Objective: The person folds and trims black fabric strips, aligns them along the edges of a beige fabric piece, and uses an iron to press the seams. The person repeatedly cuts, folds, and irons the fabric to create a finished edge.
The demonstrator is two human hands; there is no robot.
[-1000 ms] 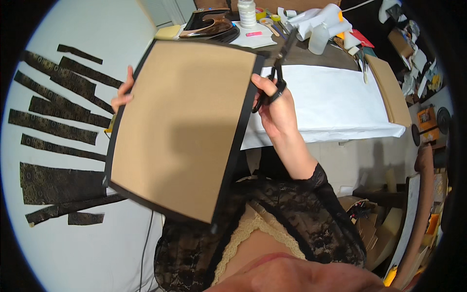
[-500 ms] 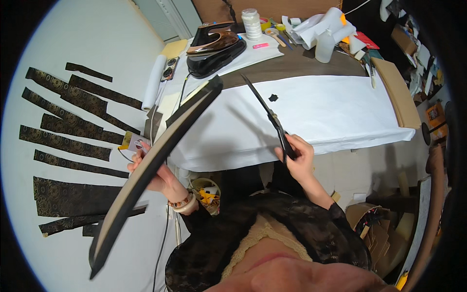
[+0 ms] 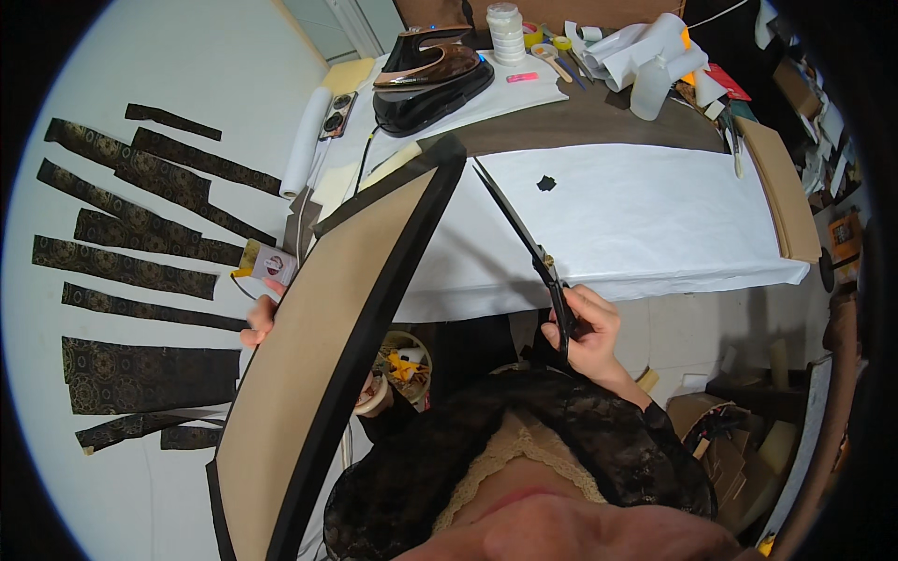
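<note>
My left hand grips the left edge of a large beige panel with a black border along its edges. The panel is tilted up at my left; it hides the palm and most of that forearm, leaving fingers visible at its edge. In my right hand is a pair of long black-handled scissors, fingers wrapped round the handles. Their blades point away from me, slightly parted, with the tips close to the panel's upper right corner. A small black scrap lies on the white-covered table right of the blades.
Dark patterned fabric strips lie on the white surface at left. At the back stand an iron on its base, a white bottle and a translucent bottle. Brown boards edge the table's right. A bin sits below.
The panel has turned from nearly edge-on, so its beige face now shows broadly and hides more of my left hand. My right hand, with the scissors, has come slightly nearer to me.
</note>
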